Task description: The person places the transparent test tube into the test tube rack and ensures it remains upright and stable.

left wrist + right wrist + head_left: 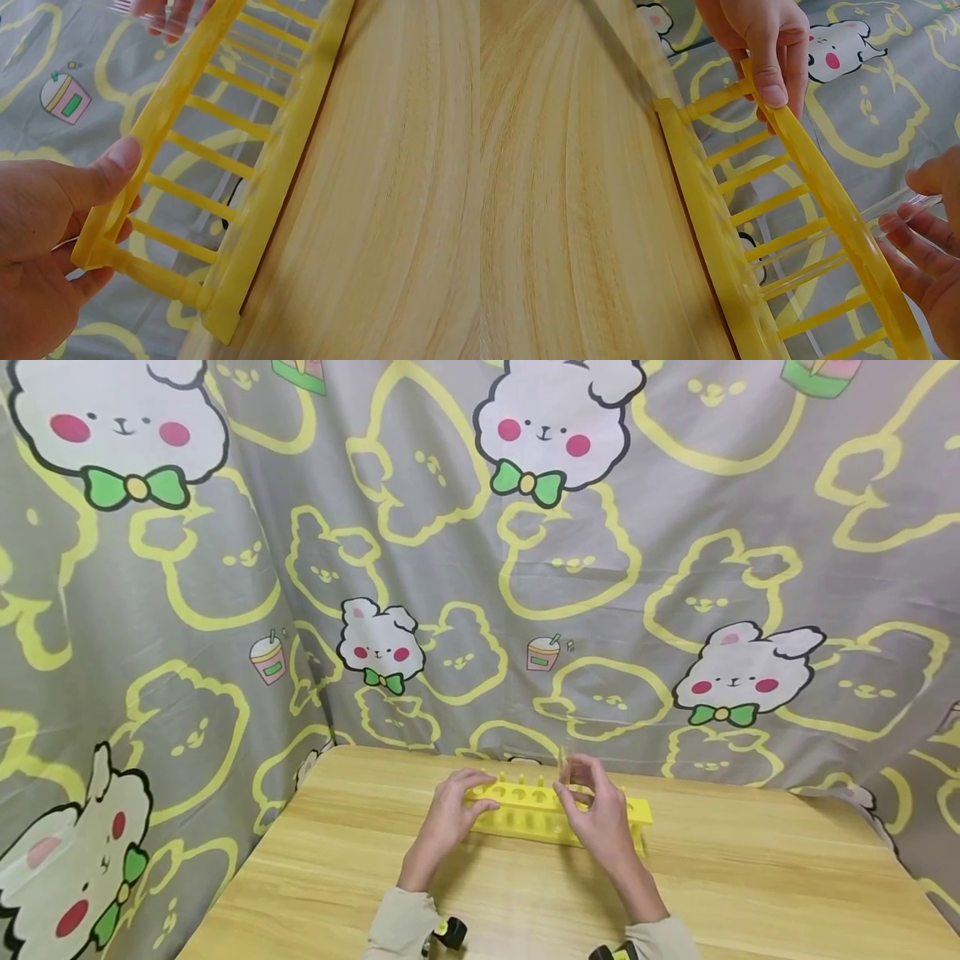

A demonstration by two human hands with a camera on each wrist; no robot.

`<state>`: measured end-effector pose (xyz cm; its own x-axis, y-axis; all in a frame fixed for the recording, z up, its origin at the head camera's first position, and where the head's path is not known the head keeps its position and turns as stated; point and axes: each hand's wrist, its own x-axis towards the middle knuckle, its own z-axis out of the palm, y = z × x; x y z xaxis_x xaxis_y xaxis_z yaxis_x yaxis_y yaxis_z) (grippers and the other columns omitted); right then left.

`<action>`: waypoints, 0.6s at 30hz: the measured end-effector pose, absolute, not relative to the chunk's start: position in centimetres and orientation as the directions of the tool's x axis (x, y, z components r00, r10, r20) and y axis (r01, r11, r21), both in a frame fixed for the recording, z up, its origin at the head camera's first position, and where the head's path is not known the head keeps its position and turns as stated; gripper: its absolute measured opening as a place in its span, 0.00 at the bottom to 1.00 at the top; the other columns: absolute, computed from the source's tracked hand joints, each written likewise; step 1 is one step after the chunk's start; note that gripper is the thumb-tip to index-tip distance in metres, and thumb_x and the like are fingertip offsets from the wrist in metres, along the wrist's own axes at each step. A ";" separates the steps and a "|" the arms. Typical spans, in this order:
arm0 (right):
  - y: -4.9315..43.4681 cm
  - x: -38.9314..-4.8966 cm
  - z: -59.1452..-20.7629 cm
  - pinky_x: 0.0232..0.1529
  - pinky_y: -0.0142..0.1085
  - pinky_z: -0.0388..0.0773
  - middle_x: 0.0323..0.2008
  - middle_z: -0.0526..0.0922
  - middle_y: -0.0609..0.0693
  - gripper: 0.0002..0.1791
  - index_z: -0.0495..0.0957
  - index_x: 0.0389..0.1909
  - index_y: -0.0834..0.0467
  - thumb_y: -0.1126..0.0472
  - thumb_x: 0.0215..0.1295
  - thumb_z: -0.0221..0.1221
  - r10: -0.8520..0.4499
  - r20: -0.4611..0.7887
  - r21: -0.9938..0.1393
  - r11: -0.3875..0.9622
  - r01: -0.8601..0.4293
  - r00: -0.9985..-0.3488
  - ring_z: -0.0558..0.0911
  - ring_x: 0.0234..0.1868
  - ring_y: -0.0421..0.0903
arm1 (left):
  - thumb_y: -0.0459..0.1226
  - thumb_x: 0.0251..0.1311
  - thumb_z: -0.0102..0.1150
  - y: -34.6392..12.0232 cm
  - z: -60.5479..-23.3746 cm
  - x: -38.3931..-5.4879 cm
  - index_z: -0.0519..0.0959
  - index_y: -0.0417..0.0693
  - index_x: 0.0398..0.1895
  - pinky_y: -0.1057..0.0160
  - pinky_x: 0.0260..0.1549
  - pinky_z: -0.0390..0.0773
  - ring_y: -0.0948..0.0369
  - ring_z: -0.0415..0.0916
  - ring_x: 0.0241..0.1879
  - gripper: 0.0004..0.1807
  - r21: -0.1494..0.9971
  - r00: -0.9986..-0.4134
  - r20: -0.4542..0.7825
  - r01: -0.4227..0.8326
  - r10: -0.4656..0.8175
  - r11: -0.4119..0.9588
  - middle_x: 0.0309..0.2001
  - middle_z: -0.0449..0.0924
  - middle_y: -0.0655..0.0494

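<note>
A yellow test tube rack stands on the wooden table, with a row of round holes in its top bar and several posts below. My left hand grips the rack's left end; the left wrist view shows its thumb on the top bar and fingers curled beneath. My right hand pinches a clear test tube over the rack's right half. In the right wrist view the tube passes into the top bar, and its lower part shows among the posts, reaching toward the base.
Light wood table lies under and around the rack. Behind it and at both sides hangs a grey curtain with cartoon rabbits and yellow outlines. A black wrist device sits at the left sleeve.
</note>
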<state>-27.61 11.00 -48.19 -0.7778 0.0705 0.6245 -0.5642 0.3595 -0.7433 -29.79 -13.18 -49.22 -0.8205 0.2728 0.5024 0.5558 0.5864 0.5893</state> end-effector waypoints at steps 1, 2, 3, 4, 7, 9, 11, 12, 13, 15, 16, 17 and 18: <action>11.1 -27.7 -48.4 0.40 0.45 0.88 0.41 0.84 0.60 0.25 0.74 0.57 0.67 0.78 0.59 0.69 0.069 0.620 -0.746 0.358 -0.561 -0.781 0.87 0.45 0.60 | 0.36 0.54 0.75 -13.2 -49.3 -29.8 0.85 0.39 0.52 0.48 0.58 0.80 0.47 0.80 0.55 0.22 0.588 -0.819 0.503 0.558 0.275 0.586 0.52 0.84 0.46; 11.2 -27.7 -48.5 0.40 0.44 0.88 0.42 0.84 0.59 0.25 0.75 0.57 0.66 0.76 0.59 0.70 0.066 0.617 -0.748 0.356 -0.559 -0.784 0.87 0.45 0.59 | 0.35 0.54 0.75 -13.3 -49.3 -29.8 0.85 0.39 0.52 0.48 0.58 0.80 0.48 0.80 0.55 0.22 0.587 -0.818 0.504 0.559 0.277 0.586 0.52 0.84 0.46; 11.3 -27.8 -48.6 0.41 0.42 0.88 0.42 0.84 0.58 0.25 0.75 0.57 0.65 0.76 0.60 0.70 0.061 0.616 -0.749 0.353 -0.560 -0.785 0.87 0.45 0.58 | 0.35 0.54 0.76 -13.3 -49.4 -29.8 0.85 0.38 0.52 0.49 0.58 0.80 0.48 0.81 0.55 0.22 0.586 -0.818 0.504 0.560 0.278 0.586 0.52 0.84 0.46; 11.3 -27.8 -48.7 0.41 0.41 0.88 0.43 0.84 0.57 0.25 0.75 0.58 0.64 0.75 0.60 0.70 0.056 0.616 -0.749 0.352 -0.562 -0.786 0.87 0.46 0.57 | 0.35 0.54 0.76 -13.4 -49.4 -29.8 0.85 0.38 0.52 0.48 0.58 0.80 0.47 0.81 0.55 0.21 0.585 -0.816 0.506 0.562 0.279 0.585 0.52 0.84 0.46; 11.5 -28.0 -48.6 0.41 0.38 0.88 0.43 0.85 0.55 0.25 0.75 0.58 0.63 0.72 0.61 0.70 0.047 0.620 -0.746 0.346 -0.569 -0.784 0.87 0.46 0.55 | 0.35 0.54 0.75 -13.5 -49.3 -29.9 0.85 0.38 0.53 0.48 0.58 0.80 0.47 0.81 0.55 0.22 0.582 -0.812 0.511 0.568 0.282 0.581 0.52 0.84 0.46; 11.6 -28.0 -48.4 0.41 0.37 0.88 0.44 0.85 0.54 0.25 0.75 0.59 0.62 0.71 0.62 0.71 0.044 0.621 -0.743 0.351 -0.570 -0.783 0.87 0.46 0.54 | 0.35 0.54 0.76 -13.5 -49.2 -29.9 0.85 0.38 0.53 0.48 0.59 0.80 0.47 0.80 0.56 0.23 0.580 -0.810 0.513 0.571 0.284 0.581 0.52 0.84 0.46; 11.7 -28.0 -48.3 0.41 0.36 0.88 0.44 0.85 0.53 0.25 0.75 0.59 0.62 0.70 0.62 0.71 0.045 0.617 -0.744 0.359 -0.563 -0.786 0.87 0.46 0.53 | 0.35 0.54 0.76 -13.4 -49.1 -30.0 0.84 0.38 0.54 0.48 0.59 0.80 0.47 0.80 0.56 0.24 0.579 -0.811 0.511 0.570 0.285 0.583 0.53 0.84 0.46; 11.8 -28.0 -48.2 0.41 0.35 0.88 0.44 0.85 0.53 0.25 0.75 0.59 0.61 0.69 0.62 0.71 0.046 0.613 -0.746 0.364 -0.558 -0.789 0.87 0.46 0.52 | 0.35 0.54 0.76 -13.4 -49.1 -29.9 0.84 0.38 0.55 0.48 0.59 0.79 0.47 0.80 0.57 0.24 0.578 -0.812 0.509 0.568 0.285 0.586 0.53 0.84 0.46; 11.9 -28.0 -48.2 0.41 0.35 0.88 0.44 0.85 0.53 0.25 0.75 0.59 0.61 0.69 0.62 0.71 0.046 0.609 -0.748 0.368 -0.553 -0.792 0.87 0.46 0.52 | 0.35 0.54 0.76 -13.5 -49.1 -29.9 0.84 0.39 0.55 0.48 0.60 0.79 0.47 0.79 0.57 0.24 0.579 -0.816 0.504 0.563 0.283 0.590 0.54 0.84 0.46; 12.0 -27.9 -48.1 0.41 0.35 0.87 0.45 0.85 0.54 0.25 0.76 0.60 0.60 0.69 0.63 0.71 0.044 0.601 -0.751 0.373 -0.545 -0.798 0.87 0.46 0.51 | 0.36 0.54 0.76 -13.5 -49.2 -29.9 0.84 0.40 0.56 0.49 0.61 0.78 0.47 0.79 0.59 0.24 0.585 -0.826 0.491 0.549 0.278 0.597 0.55 0.83 0.46; 12.1 -27.8 -48.1 0.42 0.35 0.87 0.45 0.85 0.54 0.25 0.76 0.60 0.61 0.68 0.63 0.71 0.040 0.596 -0.754 0.373 -0.541 -0.802 0.87 0.47 0.51 | 0.37 0.55 0.76 -13.6 -49.2 -29.9 0.84 0.40 0.56 0.49 0.62 0.78 0.47 0.78 0.59 0.24 0.586 -0.830 0.486 0.543 0.275 0.602 0.56 0.83 0.46; 12.1 -27.7 -48.1 0.42 0.35 0.87 0.45 0.85 0.54 0.25 0.76 0.60 0.61 0.68 0.64 0.70 0.035 0.592 -0.755 0.375 -0.538 -0.805 0.87 0.47 0.51 | 0.37 0.55 0.75 -13.7 -49.2 -29.8 0.84 0.41 0.56 0.49 0.62 0.77 0.47 0.78 0.60 0.24 0.590 -0.833 0.483 0.537 0.269 0.604 0.56 0.83 0.46; 12.2 -27.6 -48.2 0.43 0.36 0.87 0.46 0.84 0.55 0.24 0.76 0.60 0.61 0.67 0.64 0.70 0.027 0.590 -0.753 0.380 -0.537 -0.807 0.87 0.47 0.51 | 0.38 0.56 0.75 -13.9 -49.2 -29.8 0.84 0.41 0.57 0.49 0.63 0.76 0.47 0.77 0.60 0.24 0.592 -0.836 0.481 0.532 0.264 0.606 0.57 0.82 0.46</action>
